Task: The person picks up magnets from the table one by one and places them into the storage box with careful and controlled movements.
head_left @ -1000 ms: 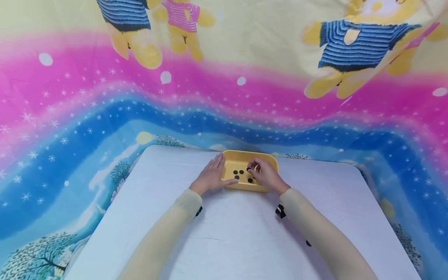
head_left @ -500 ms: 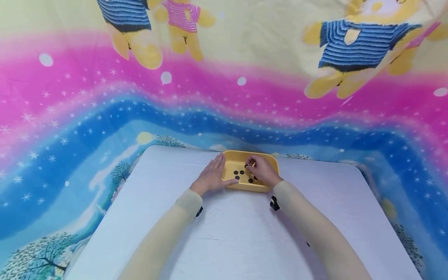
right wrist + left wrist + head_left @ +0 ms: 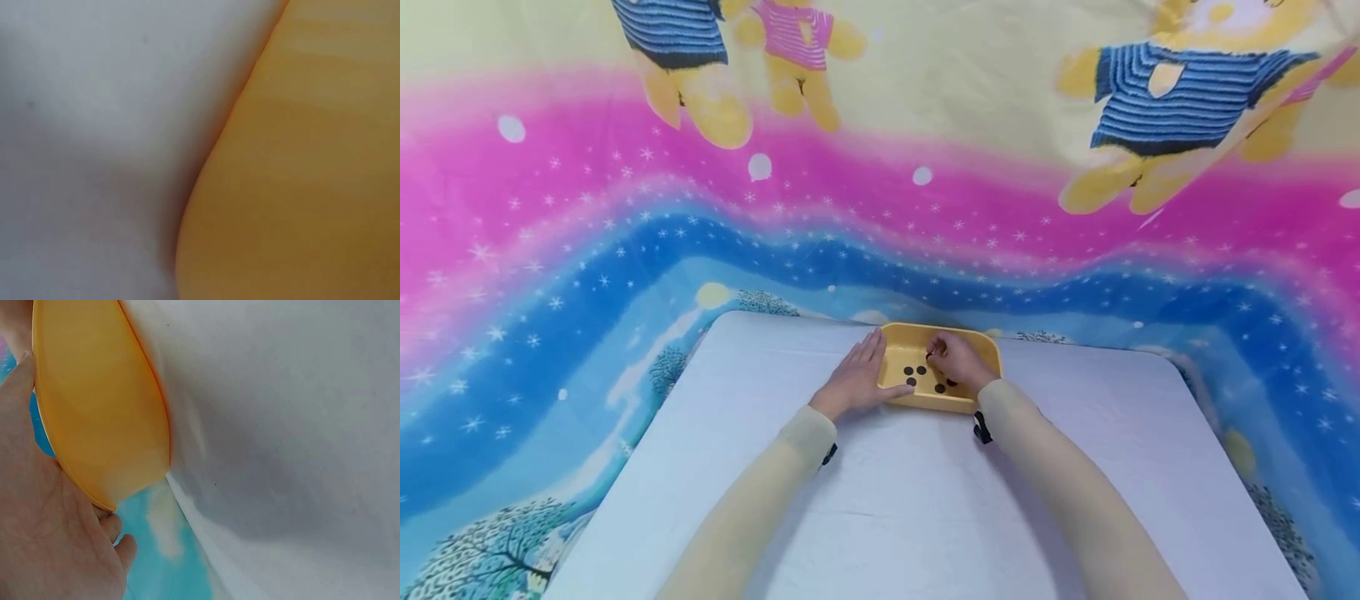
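A yellow rectangular tray (image 3: 898, 337) stands at the table's far edge in the head view, with several small black discs (image 3: 940, 388) lying flat on its floor. My left hand (image 3: 852, 379) rests against the tray's left end, fingers straight and thumb along the near rim. Inside the tray, the fingers of my right hand (image 3: 958, 360) pinch another black disc (image 3: 929, 357), mostly covered by the fingertips. The left wrist view has the tray's outer wall (image 3: 100, 394) beside my left palm (image 3: 56, 531). Only the tray wall (image 3: 300, 187) and table appear in the right wrist view.
The tray stands on a white-covered table (image 3: 895, 500). Behind it hangs a patterned cloth (image 3: 865, 217) with printed bears. Black wrist devices show under the left cuff (image 3: 805, 433) and the right cuff (image 3: 1007, 407).
My right hand has shifted slightly left inside the tray, still pinching the disc, and its forearm has swung left. A black object on the table is now hidden by that sleeve. The left hand stays put.
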`<move>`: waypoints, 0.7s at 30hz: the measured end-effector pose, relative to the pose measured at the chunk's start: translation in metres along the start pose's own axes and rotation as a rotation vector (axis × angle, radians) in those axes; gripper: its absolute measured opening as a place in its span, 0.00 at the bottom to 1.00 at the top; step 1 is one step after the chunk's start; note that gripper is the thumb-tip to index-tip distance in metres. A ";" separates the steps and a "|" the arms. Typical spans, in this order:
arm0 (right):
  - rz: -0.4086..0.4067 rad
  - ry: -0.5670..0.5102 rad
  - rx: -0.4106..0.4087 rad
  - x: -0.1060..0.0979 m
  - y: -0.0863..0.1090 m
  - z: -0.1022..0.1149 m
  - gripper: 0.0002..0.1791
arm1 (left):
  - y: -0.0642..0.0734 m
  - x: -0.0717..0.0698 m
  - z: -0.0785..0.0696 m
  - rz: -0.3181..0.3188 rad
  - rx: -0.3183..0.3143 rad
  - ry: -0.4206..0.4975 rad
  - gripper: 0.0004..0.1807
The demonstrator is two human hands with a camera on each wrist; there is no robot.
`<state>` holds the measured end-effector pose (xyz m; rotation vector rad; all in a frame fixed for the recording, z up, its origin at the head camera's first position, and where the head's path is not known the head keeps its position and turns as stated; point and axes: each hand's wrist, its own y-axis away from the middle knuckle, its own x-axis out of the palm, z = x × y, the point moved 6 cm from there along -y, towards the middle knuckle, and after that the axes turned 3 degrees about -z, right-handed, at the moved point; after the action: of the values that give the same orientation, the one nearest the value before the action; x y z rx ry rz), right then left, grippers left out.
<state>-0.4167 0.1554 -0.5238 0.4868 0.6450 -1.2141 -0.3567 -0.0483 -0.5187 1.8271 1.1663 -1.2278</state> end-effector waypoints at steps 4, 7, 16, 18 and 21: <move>0.013 0.030 0.010 0.002 -0.002 -0.003 0.04 | 0.001 -0.003 -0.002 0.000 0.002 0.002 0.68; 0.018 0.054 0.019 0.005 -0.004 -0.006 0.03 | 0.002 -0.004 -0.004 -0.003 0.004 0.009 0.67; -0.011 0.094 0.033 0.007 -0.003 -0.011 0.04 | 0.003 -0.004 -0.004 -0.005 0.008 0.011 0.66; -0.013 0.108 0.035 0.007 -0.002 -0.011 0.04 | 0.003 -0.004 -0.004 -0.004 0.005 0.011 0.67; -0.009 0.137 0.040 0.008 -0.002 -0.011 0.04 | 0.003 -0.004 -0.003 0.002 -0.001 0.008 0.68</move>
<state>-0.4191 0.1569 -0.5373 0.6051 0.7410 -1.2109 -0.3530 -0.0479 -0.5139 1.8335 1.1686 -1.2200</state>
